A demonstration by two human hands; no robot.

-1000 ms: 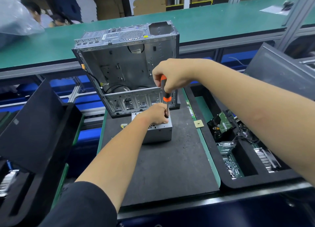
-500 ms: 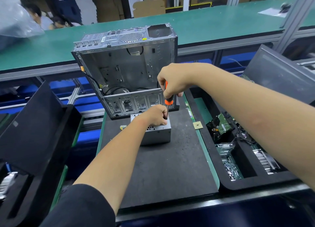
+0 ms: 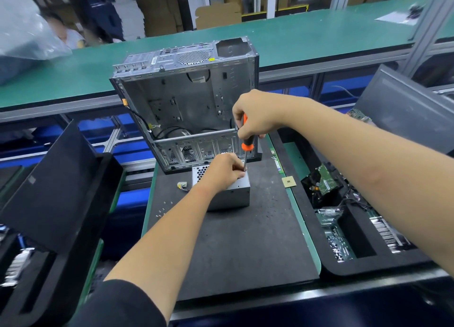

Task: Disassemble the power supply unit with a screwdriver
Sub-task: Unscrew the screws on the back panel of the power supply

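On the dark grey foam mat [image 3: 240,240] at the middle of the bench sits the small grey metal power supply unit [image 3: 231,191], its perforated top facing up, just in front of an emptied silver steel computer case [image 3: 186,100] that stands open toward the person. The right hand [image 3: 255,114] is curled tightly round the handle of an orange-and-black screwdriver [image 3: 245,145], held upright with the slim shaft reaching down to the unit's far right top corner. The left hand [image 3: 224,170] rests on top of the unit, fingers bent and gathered beside the shaft's tip; whether they pinch it I cannot tell. A small tan square chip [image 3: 289,181] lies on the mat's right edge, beside a black foam tray [image 3: 309,228] holding green circuit boards [image 3: 326,183].
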